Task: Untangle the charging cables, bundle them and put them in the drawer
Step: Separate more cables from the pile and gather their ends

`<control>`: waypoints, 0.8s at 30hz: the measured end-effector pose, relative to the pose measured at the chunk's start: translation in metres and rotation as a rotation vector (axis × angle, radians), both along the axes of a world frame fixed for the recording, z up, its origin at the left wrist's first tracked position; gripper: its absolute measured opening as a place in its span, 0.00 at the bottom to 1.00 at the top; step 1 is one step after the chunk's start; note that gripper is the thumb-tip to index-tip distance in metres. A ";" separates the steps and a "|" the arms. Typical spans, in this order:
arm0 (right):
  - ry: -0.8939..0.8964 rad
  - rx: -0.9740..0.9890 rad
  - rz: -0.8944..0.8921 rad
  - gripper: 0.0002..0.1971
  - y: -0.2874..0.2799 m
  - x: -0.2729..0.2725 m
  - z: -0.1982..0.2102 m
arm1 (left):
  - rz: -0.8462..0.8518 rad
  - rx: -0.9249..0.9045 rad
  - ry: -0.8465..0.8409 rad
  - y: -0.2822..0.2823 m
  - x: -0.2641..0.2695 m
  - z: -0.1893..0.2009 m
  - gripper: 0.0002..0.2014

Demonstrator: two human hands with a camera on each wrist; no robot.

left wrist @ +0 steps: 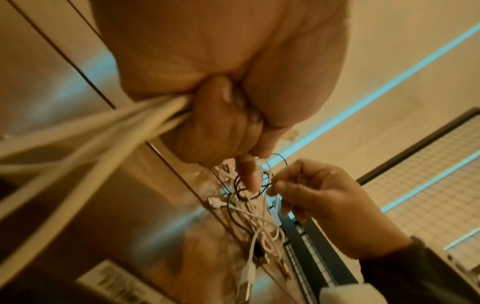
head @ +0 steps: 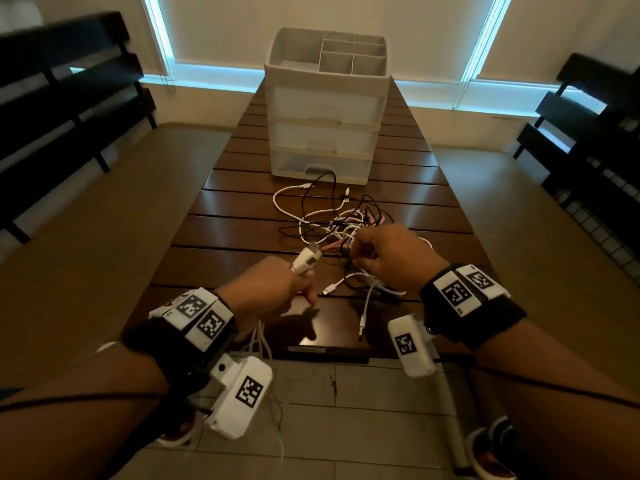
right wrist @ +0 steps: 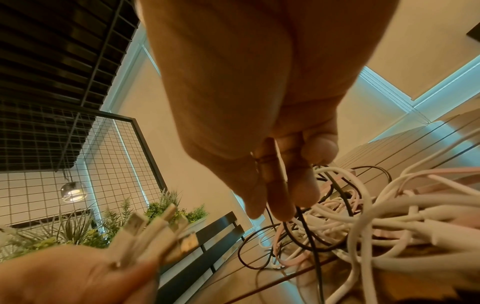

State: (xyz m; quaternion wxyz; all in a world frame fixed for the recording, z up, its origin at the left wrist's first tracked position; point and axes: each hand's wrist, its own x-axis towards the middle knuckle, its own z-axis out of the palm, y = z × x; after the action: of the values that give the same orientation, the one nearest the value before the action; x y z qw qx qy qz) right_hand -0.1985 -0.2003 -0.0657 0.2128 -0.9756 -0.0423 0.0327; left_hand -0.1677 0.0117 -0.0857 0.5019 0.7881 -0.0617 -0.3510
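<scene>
Left hand (head: 273, 289) grip clenched around several white cable ends (head: 306, 259), plugs pointing up. Right hand (head: 391, 258) grip pinches black cable (right wrist: 309, 230) at near edge of tangle (head: 343, 220) on table (head: 221, 230). Drawer unit (head: 325, 109) beyond, drawers closed. Advice: keep gathered ends firm, draw black strand out slowly, loosen loops rather than yank knots tighter.

a dark slatted wooden table (head: 242, 216) runs away toward a wall with two blinds (head: 325, 15) edged in blue light. dark slatted benches (head: 65, 81) stand on both sides, over tan cushions (head: 104, 216). a black wire-grid panel (right wrist: 85, 148) stands by green plants (right wrist: 78, 228) and a hanging lamp (right wrist: 73, 192). grey floor tiles (head: 346, 393) show below the table's near edge.
</scene>
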 end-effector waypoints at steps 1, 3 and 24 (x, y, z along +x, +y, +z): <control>0.045 -0.024 0.035 0.04 -0.001 -0.001 0.001 | 0.037 -0.065 0.014 0.000 0.003 0.001 0.17; 0.188 -0.084 0.126 0.05 -0.002 -0.003 0.002 | 0.082 -0.151 0.032 0.001 0.010 0.002 0.17; 0.183 -0.124 0.043 0.10 0.005 0.015 -0.011 | 0.336 -0.276 0.148 -0.025 0.023 -0.012 0.18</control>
State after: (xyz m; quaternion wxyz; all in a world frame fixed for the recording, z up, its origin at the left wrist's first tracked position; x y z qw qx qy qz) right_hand -0.1835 -0.1954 -0.0765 0.1545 -0.9787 -0.0414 0.1286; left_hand -0.1447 -0.0135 -0.0973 0.6594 0.6835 0.0601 -0.3074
